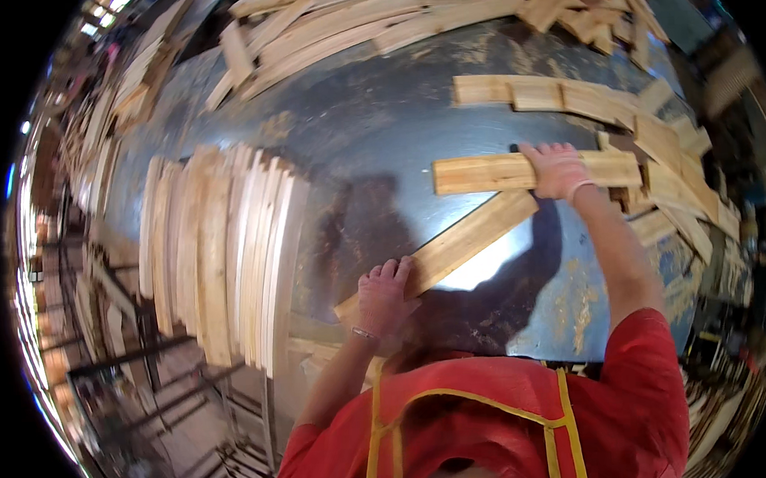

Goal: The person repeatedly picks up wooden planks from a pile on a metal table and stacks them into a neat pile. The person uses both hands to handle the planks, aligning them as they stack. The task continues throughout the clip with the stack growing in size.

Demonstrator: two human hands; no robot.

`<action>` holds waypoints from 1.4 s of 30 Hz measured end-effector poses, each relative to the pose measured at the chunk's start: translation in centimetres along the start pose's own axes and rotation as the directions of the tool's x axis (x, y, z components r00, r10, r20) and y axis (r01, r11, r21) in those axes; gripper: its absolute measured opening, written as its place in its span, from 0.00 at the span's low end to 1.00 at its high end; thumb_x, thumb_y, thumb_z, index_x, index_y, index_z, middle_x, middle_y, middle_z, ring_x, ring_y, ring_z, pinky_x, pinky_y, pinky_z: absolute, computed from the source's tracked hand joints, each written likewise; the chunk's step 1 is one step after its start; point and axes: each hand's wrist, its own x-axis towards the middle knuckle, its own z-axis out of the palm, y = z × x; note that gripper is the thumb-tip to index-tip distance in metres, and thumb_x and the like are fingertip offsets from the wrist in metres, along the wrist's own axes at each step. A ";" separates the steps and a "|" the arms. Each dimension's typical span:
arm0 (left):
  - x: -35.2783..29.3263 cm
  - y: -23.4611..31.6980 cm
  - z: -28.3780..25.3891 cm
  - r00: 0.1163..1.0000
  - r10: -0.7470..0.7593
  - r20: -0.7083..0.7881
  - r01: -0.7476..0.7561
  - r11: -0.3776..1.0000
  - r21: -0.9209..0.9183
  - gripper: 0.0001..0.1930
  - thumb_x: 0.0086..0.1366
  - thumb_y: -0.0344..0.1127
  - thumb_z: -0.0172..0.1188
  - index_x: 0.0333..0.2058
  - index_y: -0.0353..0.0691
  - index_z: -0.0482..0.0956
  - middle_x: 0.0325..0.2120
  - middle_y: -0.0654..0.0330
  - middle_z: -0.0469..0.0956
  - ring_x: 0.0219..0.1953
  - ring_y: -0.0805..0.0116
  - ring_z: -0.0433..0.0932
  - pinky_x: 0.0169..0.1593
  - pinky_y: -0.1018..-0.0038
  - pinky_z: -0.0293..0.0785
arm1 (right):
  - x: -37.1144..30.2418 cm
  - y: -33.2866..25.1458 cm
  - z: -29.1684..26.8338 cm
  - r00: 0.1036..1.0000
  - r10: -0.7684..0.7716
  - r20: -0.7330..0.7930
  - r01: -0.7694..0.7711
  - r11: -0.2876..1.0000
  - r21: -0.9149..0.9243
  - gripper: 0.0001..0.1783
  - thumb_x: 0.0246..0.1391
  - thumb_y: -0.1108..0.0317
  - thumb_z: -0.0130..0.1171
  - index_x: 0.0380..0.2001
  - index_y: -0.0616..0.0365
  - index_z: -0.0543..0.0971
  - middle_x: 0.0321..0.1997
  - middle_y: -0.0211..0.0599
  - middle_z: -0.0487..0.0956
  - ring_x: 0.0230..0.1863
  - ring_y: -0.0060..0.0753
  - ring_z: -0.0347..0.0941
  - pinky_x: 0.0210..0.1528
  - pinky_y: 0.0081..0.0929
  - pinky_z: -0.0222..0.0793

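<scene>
Two short, pale wooden boards are under my hands on a dark metal table (pixel 336 138). My left hand (pixel 386 299) is closed over the near left end of one board (pixel 468 239), which slants up to the right. Its far end touches or lies just under the near edge of the other board (pixel 480 175); which of these I cannot tell. That second board lies crosswise, and my right hand (pixel 558 171) is wrapped over its middle with the fingers at the far edge. My thumbs are mostly hidden.
To the left, a row of boards (pixel 212 246) stands packed on edge, overhanging the table's near side above a metal frame (pixel 210 383). Overlapping boards (pixel 535 94) lie beyond my right hand. Loose pieces (pixel 674 162) are heaped at the right, and a larger wood pile (pixel 340 36) covers the far side.
</scene>
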 end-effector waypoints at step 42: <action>-6.0 -6.1 6.3 0.958 -0.163 -0.236 0.163 0.986 -0.017 0.45 0.57 0.54 0.71 0.69 0.39 0.66 0.69 0.48 0.65 0.73 0.40 0.60 0.73 0.41 0.55 | 3.8 -3.6 -0.6 0.841 0.283 -0.460 0.009 0.844 0.537 0.39 0.59 0.44 0.60 0.66 0.58 0.75 0.66 0.56 0.78 0.67 0.60 0.74 0.72 0.44 0.67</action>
